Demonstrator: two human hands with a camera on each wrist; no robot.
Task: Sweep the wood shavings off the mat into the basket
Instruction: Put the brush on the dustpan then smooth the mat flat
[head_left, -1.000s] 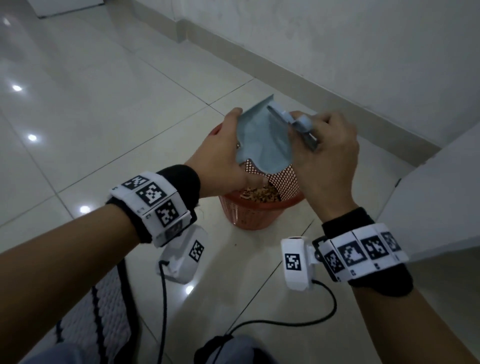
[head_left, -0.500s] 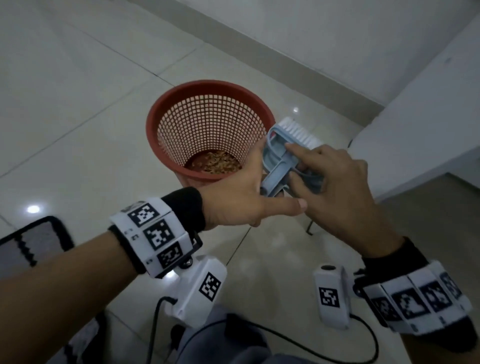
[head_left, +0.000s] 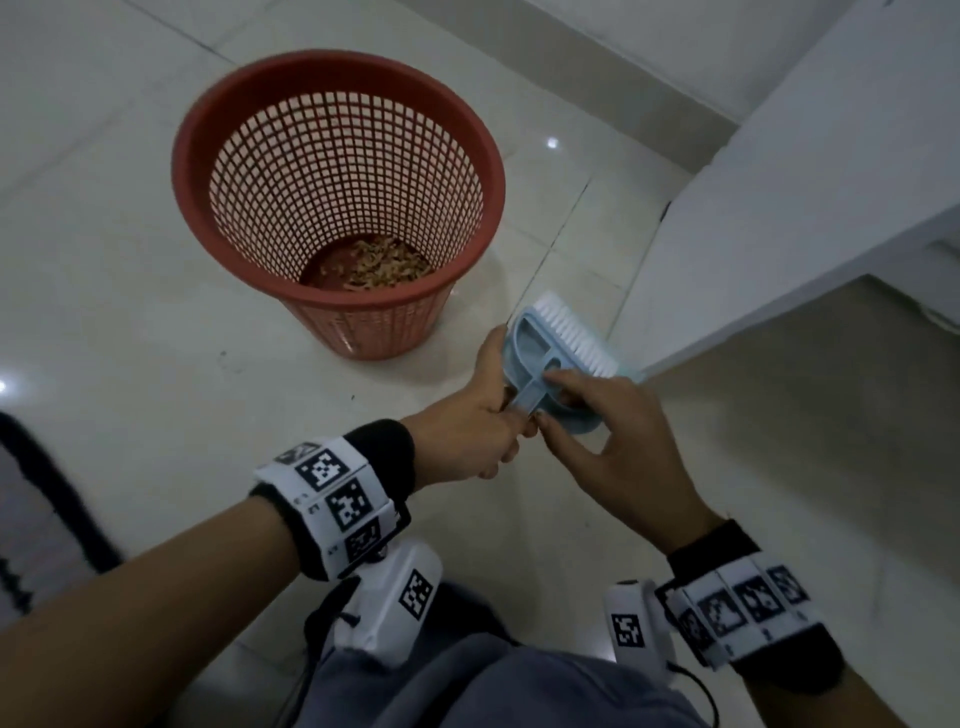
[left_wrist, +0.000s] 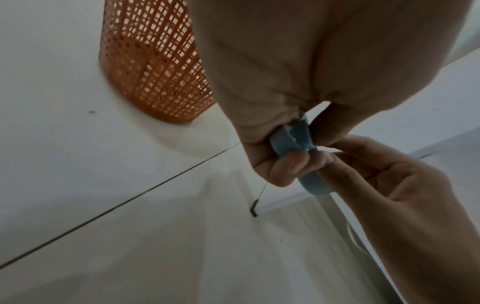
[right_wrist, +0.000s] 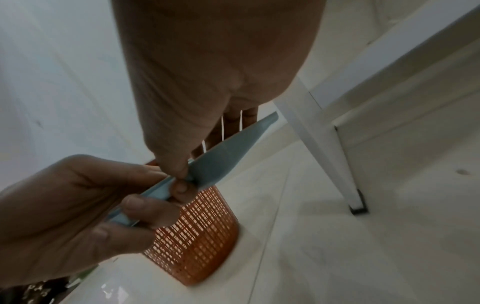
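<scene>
In the head view a red mesh basket (head_left: 337, 197) stands on the pale tiled floor (head_left: 130, 364) in the upper middle of the frame, with a small heap of wood shavings (head_left: 379, 262) lying at its bottom. Just to its lower right, both hands meet around a light blue dustpan (head_left: 535, 353) with a white-bristled brush (head_left: 574, 335) set along its far edge. The left hand (head_left: 467, 431) has its fingers curled round the dustpan's handle; the left wrist view shows the fingertips (left_wrist: 285, 164) wrapped over the blue strip, though the palm hides most of the pan. The right hand (head_left: 613, 441) pinches the pan's near rim between thumb and forefinger, while its other fingers lie spread on the top and are partly hidden in the right wrist view. Whether the brush is clipped to the pan or only resting on it cannot be told. The mat (head_left: 36, 509) is cut off at the lower left edge, only a dark-bordered corner showing, too little to tell whether shavings remain on it. A white furniture leg (right_wrist: 324, 144) stands at the right.
</scene>
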